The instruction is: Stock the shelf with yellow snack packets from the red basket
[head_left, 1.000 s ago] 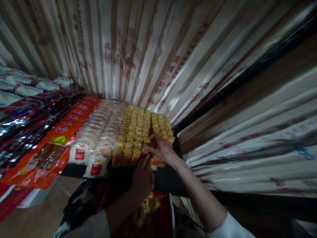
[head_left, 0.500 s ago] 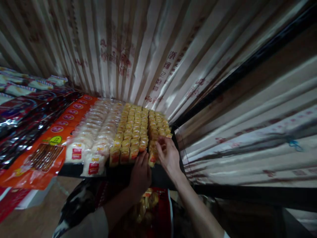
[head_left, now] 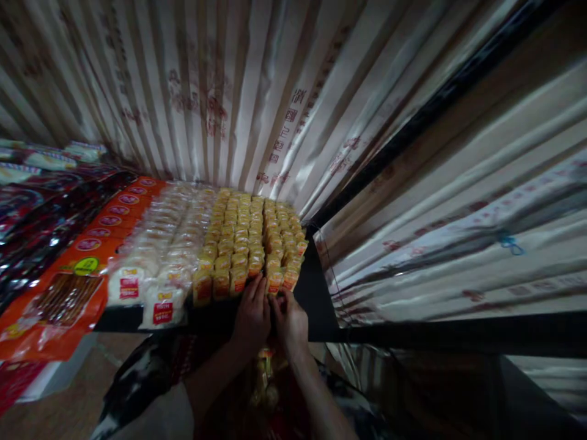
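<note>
Rows of small yellow snack packets (head_left: 250, 235) lie packed on a black shelf (head_left: 316, 299). My left hand (head_left: 251, 315) rests at the front edge of the rows, its fingers curled against the nearest packets. My right hand (head_left: 290, 321) is right beside it, fingers bent at the front packet of the right-hand row (head_left: 275, 281). Both hands touch each other at the shelf's front edge. What the fingers grip is not clear in the dim light.
White packets with red labels (head_left: 158, 269) lie left of the yellow ones, then orange sausage packs (head_left: 68, 287) and dark red packs (head_left: 32, 226). A striped curtain (head_left: 257, 104) hangs behind and to the right. A red bag of goods (head_left: 266, 385) sits below my hands.
My right hand pulled back from the right-hand row to the shelf's front edge, beside my left hand. The camera shifted, so the shelf sits a little further left.
</note>
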Demonstrator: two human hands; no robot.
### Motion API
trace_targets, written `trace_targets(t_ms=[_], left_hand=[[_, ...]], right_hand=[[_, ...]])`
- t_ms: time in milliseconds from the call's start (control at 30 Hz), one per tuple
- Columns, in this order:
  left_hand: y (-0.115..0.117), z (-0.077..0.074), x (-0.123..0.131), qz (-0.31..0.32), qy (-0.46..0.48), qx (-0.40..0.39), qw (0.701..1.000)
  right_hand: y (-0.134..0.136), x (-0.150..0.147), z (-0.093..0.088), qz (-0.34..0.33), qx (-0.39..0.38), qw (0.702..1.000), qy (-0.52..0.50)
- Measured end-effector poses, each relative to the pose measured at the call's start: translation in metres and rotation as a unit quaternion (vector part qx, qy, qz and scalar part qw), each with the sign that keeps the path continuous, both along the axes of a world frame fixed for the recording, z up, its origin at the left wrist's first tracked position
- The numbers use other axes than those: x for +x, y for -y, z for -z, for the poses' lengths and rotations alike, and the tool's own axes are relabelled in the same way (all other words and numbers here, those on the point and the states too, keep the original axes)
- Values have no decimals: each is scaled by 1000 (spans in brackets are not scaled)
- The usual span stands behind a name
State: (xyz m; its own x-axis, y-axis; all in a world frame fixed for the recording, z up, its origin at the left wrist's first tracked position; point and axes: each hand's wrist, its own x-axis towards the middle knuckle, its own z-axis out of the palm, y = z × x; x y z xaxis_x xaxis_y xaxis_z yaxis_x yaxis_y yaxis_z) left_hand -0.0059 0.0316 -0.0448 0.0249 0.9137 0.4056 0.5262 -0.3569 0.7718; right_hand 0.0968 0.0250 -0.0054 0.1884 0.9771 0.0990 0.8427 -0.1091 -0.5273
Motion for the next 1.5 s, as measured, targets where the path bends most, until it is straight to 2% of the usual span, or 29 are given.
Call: trace_targets(t_ms=[133, 267, 533, 700, 833, 1000, 1167, 1367, 1500], left_hand=[[0, 0, 1, 29, 50, -40, 998], [0, 3, 2, 48, 88, -48, 994], [-1, -1, -1, 73, 99, -49, 991], [2, 0, 2, 66, 60, -61, 994], [6, -3, 4, 38, -3, -14, 999], [8, -14, -1, 22, -98, 31, 994], [9, -20, -1, 47, -123, 73, 989], [16, -23, 7, -10, -63, -48, 997], [14, -25, 7, 19, -41, -69, 997]], right_hand=[[-7, -4, 1, 7, 12, 1000, 11], [-12, -6, 0, 5, -8, 1000, 15], [-15, -7, -1, -25, -20, 999, -22], [-16, -5, -9, -49, -10, 998, -44], [-19, -3, -13, -43, -14, 997, -60], [-20, -1, -12, -28, -26, 995, -93], [-20, -2, -18, -20, -41, 979, -198], [-19, 1, -14, -18, -37, 983, -177], [-19, 5, -4, -51, 4, 987, -154]])
